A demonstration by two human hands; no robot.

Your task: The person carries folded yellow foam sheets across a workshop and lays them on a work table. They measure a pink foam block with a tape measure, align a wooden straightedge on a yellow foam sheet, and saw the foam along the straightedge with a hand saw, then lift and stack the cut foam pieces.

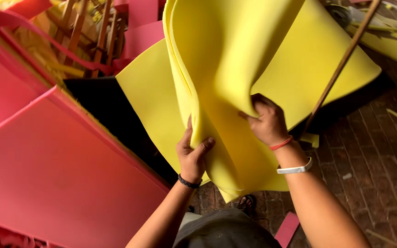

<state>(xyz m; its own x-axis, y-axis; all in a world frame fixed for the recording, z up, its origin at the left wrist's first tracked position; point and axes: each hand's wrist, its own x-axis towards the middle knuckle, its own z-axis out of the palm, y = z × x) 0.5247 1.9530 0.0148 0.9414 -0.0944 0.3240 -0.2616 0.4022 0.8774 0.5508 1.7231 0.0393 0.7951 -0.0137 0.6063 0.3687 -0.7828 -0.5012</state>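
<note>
A worn brick floor (382,156) lies below, strewn with yellow offcuts. Over it hangs a soft, smooth yellow foam sheet (226,59), bent into loose folds. The left hand (191,154) pinches its folded edge, thumb over the front; the right hand (267,121) clutches a fold. Stiff pink foam sheets (56,170) lean at left.

No package, label, sign or screen shows anywhere in this view.
</note>
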